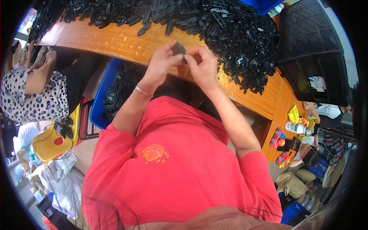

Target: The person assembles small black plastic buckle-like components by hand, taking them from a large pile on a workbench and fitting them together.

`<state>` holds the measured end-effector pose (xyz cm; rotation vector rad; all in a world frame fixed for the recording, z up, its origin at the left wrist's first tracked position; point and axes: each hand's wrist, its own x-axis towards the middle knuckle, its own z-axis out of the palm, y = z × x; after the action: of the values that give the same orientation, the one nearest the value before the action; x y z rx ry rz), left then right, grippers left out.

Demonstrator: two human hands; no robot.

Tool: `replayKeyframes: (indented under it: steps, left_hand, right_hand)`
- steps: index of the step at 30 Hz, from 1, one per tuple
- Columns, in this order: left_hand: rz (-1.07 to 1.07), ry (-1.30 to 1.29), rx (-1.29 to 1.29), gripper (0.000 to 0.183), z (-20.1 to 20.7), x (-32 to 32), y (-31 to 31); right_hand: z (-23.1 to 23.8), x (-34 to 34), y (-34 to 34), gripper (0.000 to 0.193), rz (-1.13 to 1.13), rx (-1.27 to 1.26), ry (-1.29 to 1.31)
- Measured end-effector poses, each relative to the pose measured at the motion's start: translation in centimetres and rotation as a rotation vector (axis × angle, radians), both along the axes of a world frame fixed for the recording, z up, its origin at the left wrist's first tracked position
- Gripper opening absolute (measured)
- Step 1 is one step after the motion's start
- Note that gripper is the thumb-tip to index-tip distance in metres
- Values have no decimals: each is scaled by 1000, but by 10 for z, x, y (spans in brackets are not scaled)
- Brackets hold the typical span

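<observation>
A small dark plastic part (pixel 178 48) is held above the near edge of the wooden surface (pixel 115 40), between both hands. The left hand (pixel 163 61) pinches the part with thumb and fingertips curled around it; a thin bracelet (pixel 142 91) sits on that wrist. The right hand (pixel 202 64) meets the part from the other side, fingers bent and closed on its end, touching the left hand's fingertips.

Beyond the part, a large heap of black plastic pieces (pixel 214 27) covers the far side of the surface and spreads to the right of the hands. Below the part, under the surface edge, a blue bin (pixel 100 99) holds more black pieces. Right of the heap stands a black crate (pixel 310 50). Far left of the part sits another person in a spotted top (pixel 30 96).
</observation>
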<state>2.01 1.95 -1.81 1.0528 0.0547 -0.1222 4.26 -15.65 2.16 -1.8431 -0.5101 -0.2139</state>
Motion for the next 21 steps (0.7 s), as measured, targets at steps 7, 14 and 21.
replayKeyframes:
  steps: [7,14,21]
  left_hand:
    - [34,-81,216,36,14,-12,-5]
    - [-6,-66,349,27,2,-28,16]
    - [-128,-2,922,29,58,-74,125]
  right_hand:
    - [-11,-8,1,22,-5,-88,248]
    - [-10,-19,8,30,147,-249,369]
    - [28,9,-76,11,79,-624,-133]
